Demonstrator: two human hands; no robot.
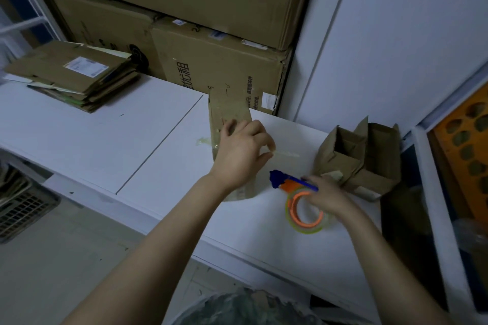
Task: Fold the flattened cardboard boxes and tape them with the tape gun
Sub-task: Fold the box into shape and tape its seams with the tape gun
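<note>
The cardboard box (228, 111) lay on the white worktop (105, 140), its long axis running away from the person toward the big cartons (221, 60) at the back. The left hand (241, 150) rested on its right edge, thumb and forefinger apparently pinching a strip of tape (285, 152) that ran off to the right, across that axis. Nearer and to the right, the right hand (326, 194) gripped the tape gun (293, 185), its blue nose pointing left at the box. So the gun hand was the one placed to carry tape leftward over the seam, I judged. Folded boxes (361, 158) stood just beyond it; a flat stack (76, 74) lay far left.
</note>
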